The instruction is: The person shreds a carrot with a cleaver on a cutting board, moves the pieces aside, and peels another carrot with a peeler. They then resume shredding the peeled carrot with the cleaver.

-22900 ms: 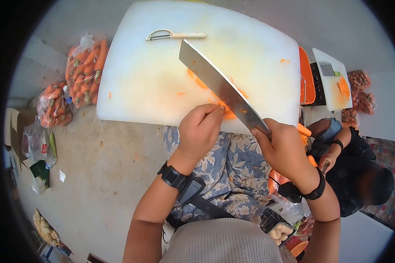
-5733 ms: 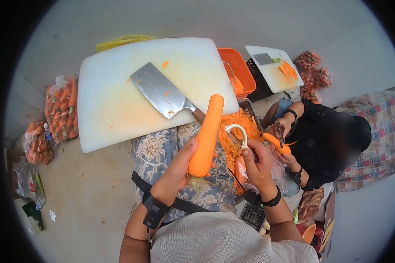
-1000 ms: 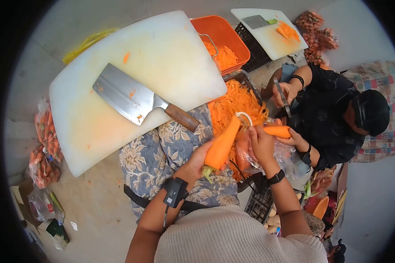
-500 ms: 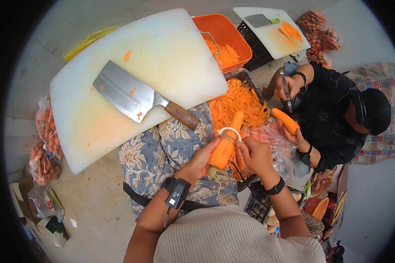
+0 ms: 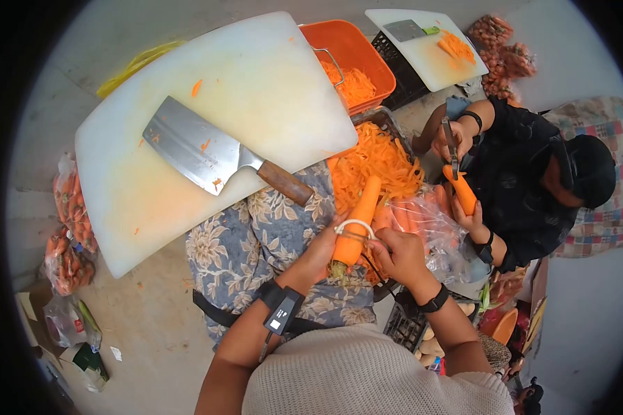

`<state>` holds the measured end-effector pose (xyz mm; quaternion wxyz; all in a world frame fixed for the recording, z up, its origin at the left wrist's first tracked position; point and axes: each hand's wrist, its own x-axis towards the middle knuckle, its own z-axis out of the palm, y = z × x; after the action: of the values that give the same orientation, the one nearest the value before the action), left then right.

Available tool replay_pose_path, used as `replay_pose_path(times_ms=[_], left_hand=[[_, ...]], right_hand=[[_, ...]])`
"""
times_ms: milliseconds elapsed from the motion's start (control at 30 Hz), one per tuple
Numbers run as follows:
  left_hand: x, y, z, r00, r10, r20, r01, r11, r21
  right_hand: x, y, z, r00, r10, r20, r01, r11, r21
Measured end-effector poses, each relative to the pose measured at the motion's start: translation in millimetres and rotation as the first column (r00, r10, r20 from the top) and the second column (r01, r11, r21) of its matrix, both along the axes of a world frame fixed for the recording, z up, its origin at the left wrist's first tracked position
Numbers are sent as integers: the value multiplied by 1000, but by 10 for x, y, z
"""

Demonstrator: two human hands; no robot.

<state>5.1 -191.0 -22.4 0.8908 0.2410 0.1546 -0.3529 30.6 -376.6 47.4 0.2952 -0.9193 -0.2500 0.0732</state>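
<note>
An orange carrot [image 5: 354,238] lies in my left hand [image 5: 320,250], whose fingers are wrapped round its lower left side; its leafy stub points down toward me. My right hand [image 5: 400,254] is closed on a peeler with a white loop-shaped frame [image 5: 357,223], which lies across the middle of the carrot. Beneath and beyond both hands is a black crate [image 5: 386,119] with a heap of orange peelings [image 5: 381,158]. More carrots [image 5: 412,213] in clear plastic lie just right of the held carrot.
A white cutting board [image 5: 256,83] with a wooden-handled cleaver [image 5: 204,149] is at the upper left. Behind it stands an orange bin [image 5: 377,59] of shreds. At the right, a co-worker [image 5: 519,173] holds another carrot and a peeler. Bagged carrots [image 5: 75,207] lie far left.
My right hand and the peeler have moved slightly down along the carrot, toward its stub end. The co-worker's peeler and carrot have come together.
</note>
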Motion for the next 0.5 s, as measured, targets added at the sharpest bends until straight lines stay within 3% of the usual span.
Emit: replay_pose_path(times_ms=[33,100,133,200,233,300,333,400,500], left_hand=[[-2,-2,7,1000,0,0,0,1000,3],[0,-18,26,998,-38,55,33,995,91],[-3,-25,39,997,-42,62,36,995,91],[-6,-47,70,997,5,82,-15,992,124],[8,-46,82,997,13,80,-23,993,120],[7,-8,107,999,41,-10,-41,997,60],[7,-9,88,999,41,-13,-40,997,62],[6,-38,45,996,72,-53,-72,997,6],[-31,-43,44,998,53,32,-55,997,58]], right_hand=[[111,-41,-75,1000,0,0,0,1000,3],[359,-174,-247,947,-309,90,318,941,-117],[460,-273,-317,945,-312,98,322,940,-116],[638,-362,-327,841,-540,48,542,835,-101],[626,-347,-276,845,-533,49,535,838,-106],[460,-249,-105,897,-441,-47,443,894,70],[346,-168,-5,896,-441,-50,443,894,71],[136,-49,133,992,-103,-75,104,994,16],[113,-72,-81,993,-122,0,121,989,-86]])
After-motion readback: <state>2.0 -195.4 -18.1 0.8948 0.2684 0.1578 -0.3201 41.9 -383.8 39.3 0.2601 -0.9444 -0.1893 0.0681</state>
